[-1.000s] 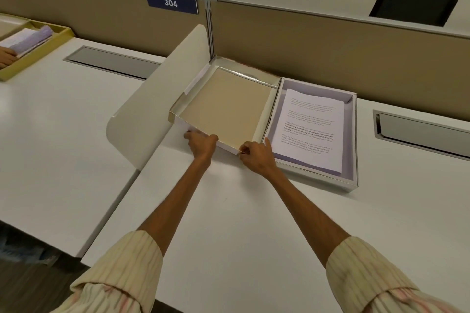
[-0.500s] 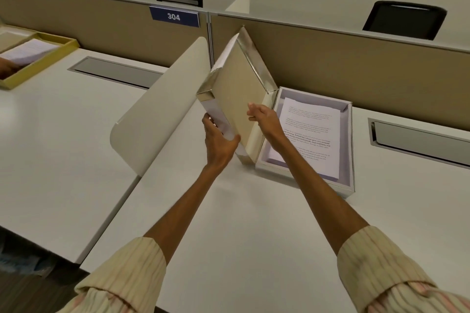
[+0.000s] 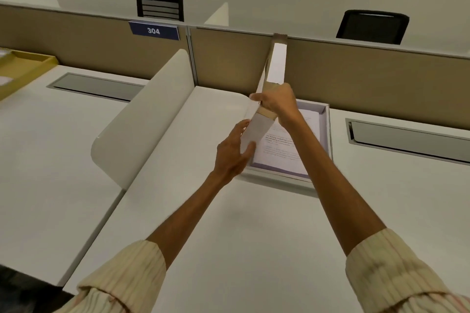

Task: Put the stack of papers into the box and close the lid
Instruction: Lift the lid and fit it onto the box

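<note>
Papers (image 3: 287,145) lie in the open box (image 3: 326,134) on the bench (image 3: 254,223); above them stands the lid (image 3: 276,68), right grip (image 3: 277,103) clasping its edge, left grip (image 3: 232,150) spread against its underside.

Right forearm (image 3: 328,168) crosses box (image 3: 328,134), hiding part of stack of papers (image 3: 282,145); print on top sheet too blurred to read. Lid (image 3: 278,63) seen edge-on, inner face out of sight. Left hand (image 3: 232,152) covers lid's lower corner. Yellow tray (image 3: 28,63) cut off by left edge, contents smeared.
</note>
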A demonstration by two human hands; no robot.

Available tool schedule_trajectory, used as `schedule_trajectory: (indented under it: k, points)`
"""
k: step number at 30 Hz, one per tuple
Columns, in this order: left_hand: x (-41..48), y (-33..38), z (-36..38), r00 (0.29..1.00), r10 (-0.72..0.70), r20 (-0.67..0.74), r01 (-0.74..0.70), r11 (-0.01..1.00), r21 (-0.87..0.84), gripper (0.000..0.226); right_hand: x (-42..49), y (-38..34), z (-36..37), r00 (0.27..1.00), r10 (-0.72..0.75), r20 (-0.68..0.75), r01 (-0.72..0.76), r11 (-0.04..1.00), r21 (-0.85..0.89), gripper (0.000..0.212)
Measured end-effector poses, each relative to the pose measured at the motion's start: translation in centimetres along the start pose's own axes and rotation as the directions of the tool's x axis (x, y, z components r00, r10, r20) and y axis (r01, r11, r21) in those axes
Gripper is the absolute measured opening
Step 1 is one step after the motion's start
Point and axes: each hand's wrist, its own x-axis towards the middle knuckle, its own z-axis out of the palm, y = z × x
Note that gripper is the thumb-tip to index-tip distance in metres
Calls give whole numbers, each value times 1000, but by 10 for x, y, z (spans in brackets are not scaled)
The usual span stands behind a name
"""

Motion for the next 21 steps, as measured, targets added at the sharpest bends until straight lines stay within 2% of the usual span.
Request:
schedule_trajectory:
  k: [3,5,7,8,10,11,12,16,19,21]
  points:
    - [7,2,3,995,-82,-56,76,992,-103,42,0,19,-15,998,38,-53,-38,999,3,26]
    - [14,-1,8,977,-199,-81,195,979,-57,38,0,33,-26,996,39,-76,-39,999,1,28]
    - [18,-10,14,927,-375,-33,372,926,-59,49,1,46,-38,994,55,-90,-52,998,37,20]
    - [19,-17,16,870,-492,32,493,865,-97,58,0,52,-43,993,77,-88,-71,995,63,15]
    - [19,-32,17,706,-680,198,708,682,-185,73,2,66,-56,990,127,-68,-120,988,99,18]
    - [18,-39,17,639,-724,261,769,604,-209,78,2,72,-62,988,146,-48,-140,983,115,16]
    - [17,-44,16,605,-740,293,796,566,-215,81,4,79,-68,986,164,-27,-159,978,133,14]
    - [24,-51,16,605,-718,345,796,540,-273,81,8,108,-84,967,252,38,-255,946,201,22]
    - [29,-46,22,647,-711,277,762,616,-199,83,10,128,-91,959,280,39,-282,934,219,11]
    - [32,-42,28,675,-708,210,735,669,-110,84,12,142,-97,954,299,13,-296,934,198,25]
